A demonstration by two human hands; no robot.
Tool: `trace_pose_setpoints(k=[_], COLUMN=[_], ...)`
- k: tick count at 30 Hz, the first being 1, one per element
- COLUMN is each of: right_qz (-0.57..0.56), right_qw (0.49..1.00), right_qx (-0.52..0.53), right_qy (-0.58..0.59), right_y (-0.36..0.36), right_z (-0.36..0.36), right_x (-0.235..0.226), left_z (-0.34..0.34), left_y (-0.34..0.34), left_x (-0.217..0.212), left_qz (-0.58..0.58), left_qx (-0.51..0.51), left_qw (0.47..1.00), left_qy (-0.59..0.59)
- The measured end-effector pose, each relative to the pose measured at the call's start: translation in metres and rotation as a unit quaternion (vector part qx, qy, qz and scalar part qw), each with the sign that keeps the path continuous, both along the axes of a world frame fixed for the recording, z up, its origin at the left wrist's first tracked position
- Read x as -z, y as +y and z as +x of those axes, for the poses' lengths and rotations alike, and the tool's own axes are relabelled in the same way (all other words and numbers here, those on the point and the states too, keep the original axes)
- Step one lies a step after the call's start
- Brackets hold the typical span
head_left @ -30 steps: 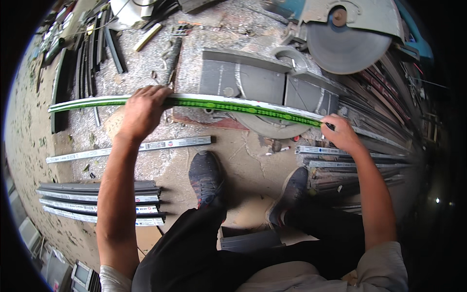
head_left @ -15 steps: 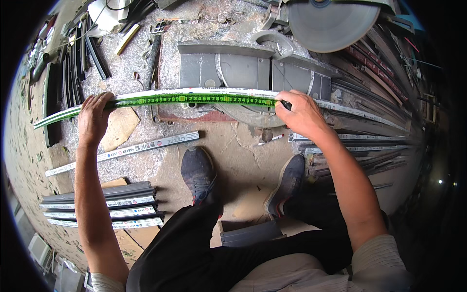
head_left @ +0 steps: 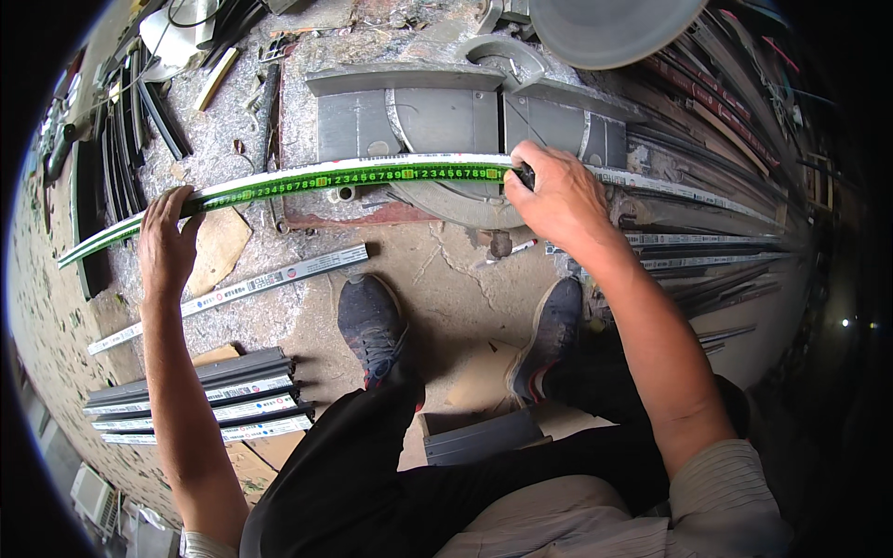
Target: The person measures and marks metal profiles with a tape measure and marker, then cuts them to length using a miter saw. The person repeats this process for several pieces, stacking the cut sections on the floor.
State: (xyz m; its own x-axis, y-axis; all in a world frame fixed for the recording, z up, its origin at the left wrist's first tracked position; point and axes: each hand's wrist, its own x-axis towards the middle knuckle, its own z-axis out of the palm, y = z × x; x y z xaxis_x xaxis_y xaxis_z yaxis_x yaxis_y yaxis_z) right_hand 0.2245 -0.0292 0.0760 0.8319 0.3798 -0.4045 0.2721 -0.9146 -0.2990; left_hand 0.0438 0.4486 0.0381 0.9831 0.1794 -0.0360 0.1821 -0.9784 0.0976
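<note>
since one second ago, the left hand has been moved nearer to the left end of the long bar, and the right hand has been moved left too. it was seen by the right end of the grey saw base before, and now it is seen in front of the base's right part. the numbers on the green tape can be read better now, and less of the round, smooth saw blade is shown. the bar and the tape are stretched side by side across the near side of the base; whether the base is touched cannot be told. by the left grip, the bar is held with bent fingers. by the right grip, the tape is pinched, with something dark tucked in it. the bar is thin and white on top. the saw base is made of flat metal with a dark slot. on the cracked, rough floor, a shorter white bar is laid near some stacked dark bars.
</note>
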Motion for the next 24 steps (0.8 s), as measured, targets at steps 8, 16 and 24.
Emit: trace_pose_setpoints(k=[8, 16, 24], right_qz=[-0.023, -0.053, -0.062], right_qw=[0.999, 0.998, 0.995], right_qx=[-0.007, 0.008, 0.022], right_qy=[-0.022, 0.017, 0.069], right_y=[0.005, 0.011, 0.018], right_z=[-0.002, 0.006, 0.013], right_x=[0.004, -0.004, -0.016], left_z=[-0.002, 0.002, 0.019], left_y=[-0.037, -0.149, -0.227], left_x=[0.009, 0.026, 0.008], left_qz=[0.052, -0.089, -0.109], left_qx=[-0.012, 0.040, 0.093], left_qw=[0.998, 0.989, 0.990], left_qy=[-0.036, -0.112, -0.013])
